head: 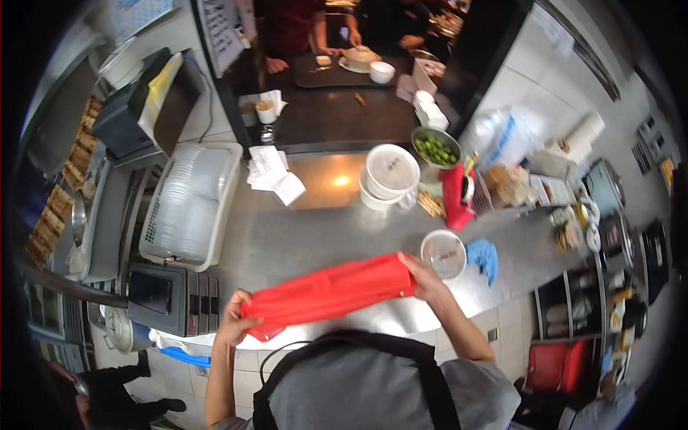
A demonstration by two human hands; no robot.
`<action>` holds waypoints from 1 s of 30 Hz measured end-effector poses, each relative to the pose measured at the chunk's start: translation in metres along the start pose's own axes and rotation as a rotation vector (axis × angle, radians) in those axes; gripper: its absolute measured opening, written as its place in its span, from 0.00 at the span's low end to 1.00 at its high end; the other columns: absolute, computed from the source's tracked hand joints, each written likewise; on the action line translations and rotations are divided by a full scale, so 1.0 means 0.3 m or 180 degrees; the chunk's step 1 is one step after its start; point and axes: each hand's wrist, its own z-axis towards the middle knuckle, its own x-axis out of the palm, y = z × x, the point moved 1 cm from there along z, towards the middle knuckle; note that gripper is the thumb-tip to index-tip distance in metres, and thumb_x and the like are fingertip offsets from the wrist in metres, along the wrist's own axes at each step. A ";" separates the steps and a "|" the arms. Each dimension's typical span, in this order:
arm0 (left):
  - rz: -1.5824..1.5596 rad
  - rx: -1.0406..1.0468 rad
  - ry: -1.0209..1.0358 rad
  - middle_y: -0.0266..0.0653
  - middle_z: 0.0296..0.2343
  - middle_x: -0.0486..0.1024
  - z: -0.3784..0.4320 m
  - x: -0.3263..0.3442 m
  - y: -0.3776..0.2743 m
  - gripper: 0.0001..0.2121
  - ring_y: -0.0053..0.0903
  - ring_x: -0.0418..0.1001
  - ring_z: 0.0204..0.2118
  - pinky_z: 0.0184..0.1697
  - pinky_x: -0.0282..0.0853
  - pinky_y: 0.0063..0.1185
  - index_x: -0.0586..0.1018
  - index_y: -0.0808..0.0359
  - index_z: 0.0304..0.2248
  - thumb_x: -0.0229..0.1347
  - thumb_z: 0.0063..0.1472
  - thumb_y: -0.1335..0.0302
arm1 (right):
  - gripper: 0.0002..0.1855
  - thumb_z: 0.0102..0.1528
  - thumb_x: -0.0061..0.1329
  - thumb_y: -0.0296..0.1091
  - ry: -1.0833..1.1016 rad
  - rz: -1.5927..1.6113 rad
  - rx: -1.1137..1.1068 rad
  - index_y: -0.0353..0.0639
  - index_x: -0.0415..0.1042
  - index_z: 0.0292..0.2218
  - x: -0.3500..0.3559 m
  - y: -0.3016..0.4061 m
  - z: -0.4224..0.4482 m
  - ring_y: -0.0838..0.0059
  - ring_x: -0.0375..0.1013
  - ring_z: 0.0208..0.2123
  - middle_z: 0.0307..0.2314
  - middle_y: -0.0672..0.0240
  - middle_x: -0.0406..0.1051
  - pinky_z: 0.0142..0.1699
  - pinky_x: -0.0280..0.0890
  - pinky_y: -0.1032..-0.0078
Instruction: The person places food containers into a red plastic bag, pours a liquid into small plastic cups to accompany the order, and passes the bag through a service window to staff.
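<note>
A long red plastic bag (328, 293) is stretched out between my hands above the front edge of the steel counter (301, 231). My left hand (237, 318) grips its left end, where the plastic bunches. At the other end, my right hand (427, 277) holds the upper right corner. Just past my right hand stands a round white tub with a lid (443, 254) that bears writing. A crumpled blue cloth (482, 259) lies beside that tub. Whether the bag contains anything cannot be seen.
Two stacked white tubs (391, 171) stand farther back, near a metal bowl of green vegetables (436, 148). A white basket of clear plastic lids (232, 199) is at the left. Paper slips (271, 172) lie near the pass, where people's hands surround a dark tray (317, 79). Another person (115, 387) is behind, lower left.
</note>
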 end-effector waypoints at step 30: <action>0.0894 -0.0734 0.0949 0.40 0.51 0.57 0.174 0.310 0.008 0.37 0.23 0.59 0.52 0.53 0.56 0.19 0.53 0.63 0.56 0.53 0.45 0.87 | 0.10 0.50 0.38 0.25 -0.0709 -0.1261 -0.0837 0.32 0.56 0.35 -0.133 0.390 0.397 0.63 0.75 0.23 0.26 0.50 0.69 0.29 0.73 0.72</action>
